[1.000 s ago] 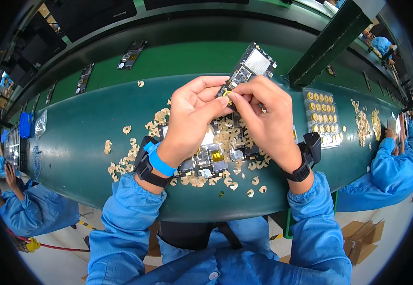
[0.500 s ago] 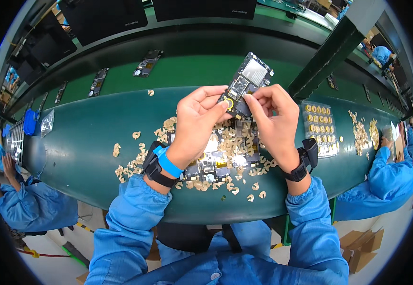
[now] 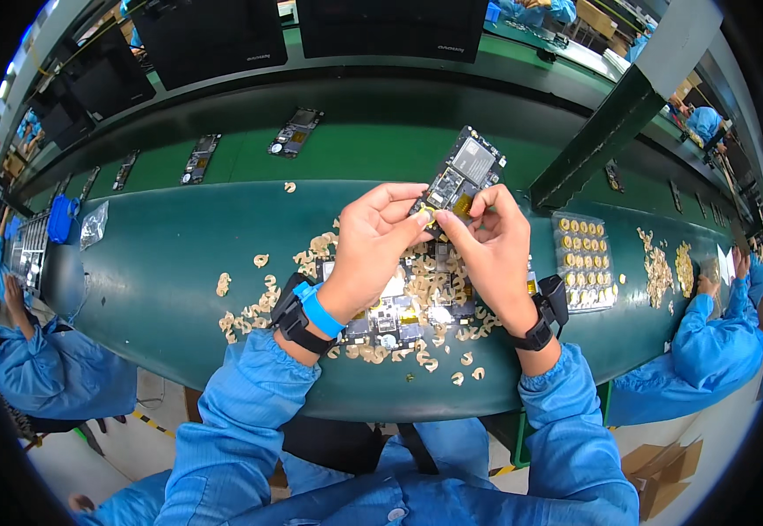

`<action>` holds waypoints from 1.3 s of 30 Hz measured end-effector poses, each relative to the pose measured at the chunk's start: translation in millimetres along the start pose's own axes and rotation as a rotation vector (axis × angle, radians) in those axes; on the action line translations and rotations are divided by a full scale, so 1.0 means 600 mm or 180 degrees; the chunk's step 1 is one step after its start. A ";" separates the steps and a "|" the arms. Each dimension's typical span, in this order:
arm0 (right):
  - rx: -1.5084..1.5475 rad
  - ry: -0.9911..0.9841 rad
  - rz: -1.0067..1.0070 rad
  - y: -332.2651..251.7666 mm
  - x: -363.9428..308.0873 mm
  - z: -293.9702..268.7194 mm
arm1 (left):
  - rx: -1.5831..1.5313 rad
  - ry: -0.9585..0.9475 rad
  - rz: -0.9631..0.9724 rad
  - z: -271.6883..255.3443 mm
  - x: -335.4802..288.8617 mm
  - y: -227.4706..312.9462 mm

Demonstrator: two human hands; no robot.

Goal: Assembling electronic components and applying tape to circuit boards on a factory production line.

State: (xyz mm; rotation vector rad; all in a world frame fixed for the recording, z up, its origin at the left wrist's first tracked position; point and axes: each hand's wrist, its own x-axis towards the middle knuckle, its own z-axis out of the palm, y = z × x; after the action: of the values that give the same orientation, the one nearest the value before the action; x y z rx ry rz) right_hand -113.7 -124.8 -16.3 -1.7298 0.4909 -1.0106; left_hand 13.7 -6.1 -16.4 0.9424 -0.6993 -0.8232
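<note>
A dark circuit board (image 3: 474, 163) with a silver shield plate is held up, tilted, between both hands. My left hand (image 3: 371, 238) is closed on its lower left edge, thumb on a round yellow-rimmed part (image 3: 427, 213). On the lower right, my right hand (image 3: 492, 256) is closed against the board, its thumb tip also at the yellow-rimmed part. Fingers hide much of the lower end. Beneath the hands lie more circuit boards (image 3: 388, 316), partly covered by many small beige C-shaped pieces (image 3: 434, 279).
A clear tray (image 3: 588, 305) of round yellow-rimmed parts lies to the right, with beige piles (image 3: 657, 267) beyond. Boards (image 3: 295, 133) lie spaced along the green far strip. A slanted green post (image 3: 596, 136) stands at the back right. Co-workers in blue sit at both sides.
The board and both hands sit slightly lower in view. My right thumb has moved left and down onto the round yellow-rimmed part, beside my left thumb.
</note>
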 end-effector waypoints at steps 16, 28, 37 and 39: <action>-0.0021 -0.0065 0.0170 -0.023 0.003 -0.007 | 0.0136 -0.0107 -0.0036 0.004 0.000 -0.003; 0.0674 -0.0269 0.0578 -0.016 0.008 -0.010 | -0.0316 0.0037 -0.0332 -0.002 0.002 0.001; 0.0568 -0.0195 0.0474 -0.006 0.007 -0.009 | -0.0694 -0.0084 -0.0460 -0.009 0.005 0.000; 0.0609 -0.0106 0.0478 -0.006 0.005 -0.004 | -0.0641 -0.0097 -0.0443 -0.008 0.004 -0.001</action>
State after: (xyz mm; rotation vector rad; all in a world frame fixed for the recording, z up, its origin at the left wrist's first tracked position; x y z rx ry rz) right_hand -114.6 -127.0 -11.5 -1.5144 0.4793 -0.8906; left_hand 18.8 -6.5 -18.3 0.8040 -0.5695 -1.0130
